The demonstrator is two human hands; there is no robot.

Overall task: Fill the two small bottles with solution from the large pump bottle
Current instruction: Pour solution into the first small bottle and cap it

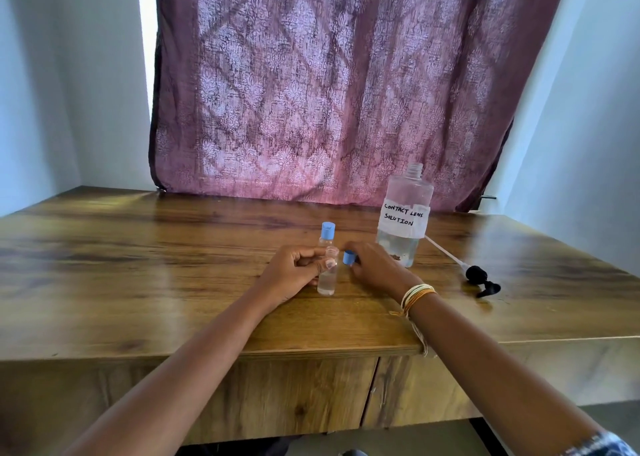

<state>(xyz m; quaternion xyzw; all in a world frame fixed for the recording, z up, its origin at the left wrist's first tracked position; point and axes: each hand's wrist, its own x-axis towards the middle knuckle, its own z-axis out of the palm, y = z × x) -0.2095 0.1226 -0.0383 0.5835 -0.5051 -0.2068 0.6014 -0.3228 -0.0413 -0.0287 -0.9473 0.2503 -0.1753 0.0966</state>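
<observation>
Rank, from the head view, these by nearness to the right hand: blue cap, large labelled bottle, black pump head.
1. Blue cap, pinched in the right hand.
2. Large labelled bottle, just behind the hand.
3. Black pump head, lying farther right on the table.

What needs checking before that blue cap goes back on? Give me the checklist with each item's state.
1. Left hand steadies the open small bottle: ok.
2. Right hand holds the blue cap: ok.
3. Open small bottle holds solution: ok, though not full.
4. Other small bottle capped: ok.
5. Its fill level: cannot tell.
6. Large bottle closed: not ok, the pump lies on the table.
</observation>
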